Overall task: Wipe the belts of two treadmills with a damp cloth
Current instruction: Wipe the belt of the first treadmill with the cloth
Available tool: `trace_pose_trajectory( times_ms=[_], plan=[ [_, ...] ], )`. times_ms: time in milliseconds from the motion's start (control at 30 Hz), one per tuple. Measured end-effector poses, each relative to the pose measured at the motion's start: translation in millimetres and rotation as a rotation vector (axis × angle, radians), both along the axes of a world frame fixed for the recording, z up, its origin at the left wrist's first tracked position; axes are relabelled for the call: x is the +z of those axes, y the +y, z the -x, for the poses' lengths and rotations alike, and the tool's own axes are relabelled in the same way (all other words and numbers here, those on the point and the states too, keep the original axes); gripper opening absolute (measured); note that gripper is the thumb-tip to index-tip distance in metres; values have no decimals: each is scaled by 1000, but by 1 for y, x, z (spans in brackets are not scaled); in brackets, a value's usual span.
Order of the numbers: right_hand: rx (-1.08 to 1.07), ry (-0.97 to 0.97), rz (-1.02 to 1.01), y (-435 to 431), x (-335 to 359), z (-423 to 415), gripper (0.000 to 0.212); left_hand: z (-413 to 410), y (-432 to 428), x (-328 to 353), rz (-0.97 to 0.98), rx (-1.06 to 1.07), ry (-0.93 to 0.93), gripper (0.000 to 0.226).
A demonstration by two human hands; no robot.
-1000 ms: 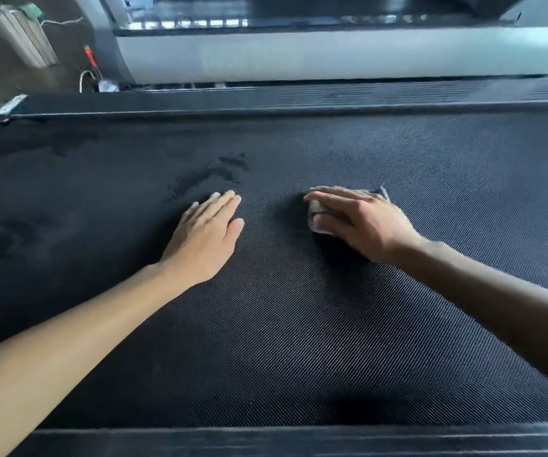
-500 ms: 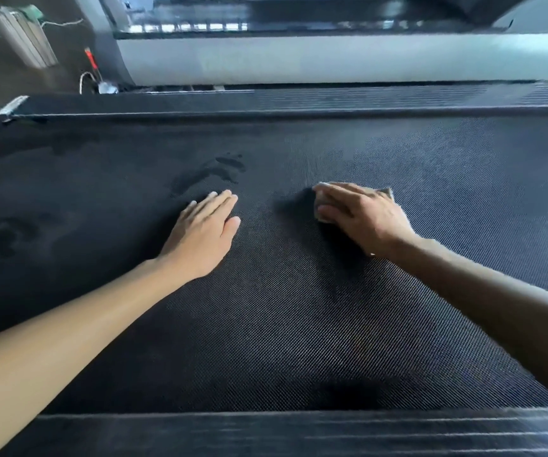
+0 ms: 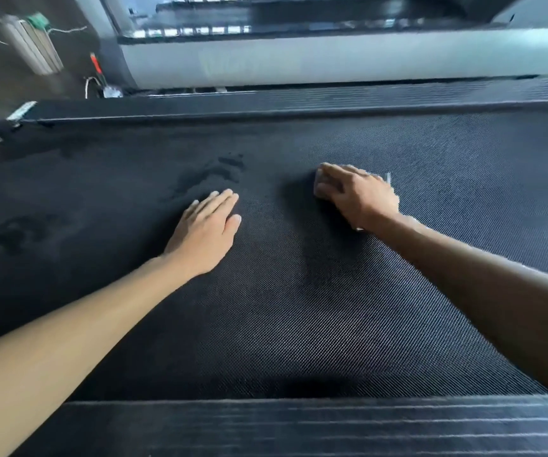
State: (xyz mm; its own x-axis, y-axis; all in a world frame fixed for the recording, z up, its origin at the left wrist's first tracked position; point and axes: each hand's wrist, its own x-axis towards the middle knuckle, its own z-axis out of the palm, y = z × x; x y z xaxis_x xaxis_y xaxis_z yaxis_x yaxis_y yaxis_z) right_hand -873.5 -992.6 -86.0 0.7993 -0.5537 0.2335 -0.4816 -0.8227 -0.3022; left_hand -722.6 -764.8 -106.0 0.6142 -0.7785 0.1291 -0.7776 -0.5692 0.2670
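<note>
Black woven rubber fills most of the view: the treadmill belt (image 3: pixel 299 308) runs wide from left to right, its fine diamond texture catching pale light on the right half and falling dull and dark toward the left. The left hand (image 3: pixel 205 232) lies flat on the belt, palm down, fingers straight and close together and pointing away from the person, holding nothing. Just beside it to the right, and apart from it, the right hand (image 3: pixel 356 196) sits on a small pale grey cloth (image 3: pixel 319 192), its fingers bent over the folded wad and pressing it down onto the belt. Only the cloth's left edge under the fingertips and a corner behind the knuckles show; the rest is hidden under the hand. Dark wet smears (image 3: pixel 225 168) mark the belt just beyond the left fingertips, and another darker patch (image 3: pixel 12 229) lies near the left edge. A ribbed side rail (image 3: pixel 299 427) borders the belt at the near side, and a matching far rail (image 3: pixel 266 108) closes it off beyond the hands. Past that rail stands a second machine with a light grey body (image 3: pixel 332 57). At the upper left, on the floor, a red-handled object (image 3: pixel 96 64) and a white cable (image 3: pixel 88 85) sit near the rail's end; what the object is cannot be told.
</note>
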Motion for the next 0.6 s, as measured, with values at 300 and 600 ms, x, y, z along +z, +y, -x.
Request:
trace_pose_trajectory(
  times_ms=[300,600],
  plan=[
    [692,-31,19,108,-10,47,47,-30,-12,11,197,-70,-105,24],
    [-98,70,-26,-51,5,-42,35,-40,-37,5,201,-14,-69,26]
  ],
)
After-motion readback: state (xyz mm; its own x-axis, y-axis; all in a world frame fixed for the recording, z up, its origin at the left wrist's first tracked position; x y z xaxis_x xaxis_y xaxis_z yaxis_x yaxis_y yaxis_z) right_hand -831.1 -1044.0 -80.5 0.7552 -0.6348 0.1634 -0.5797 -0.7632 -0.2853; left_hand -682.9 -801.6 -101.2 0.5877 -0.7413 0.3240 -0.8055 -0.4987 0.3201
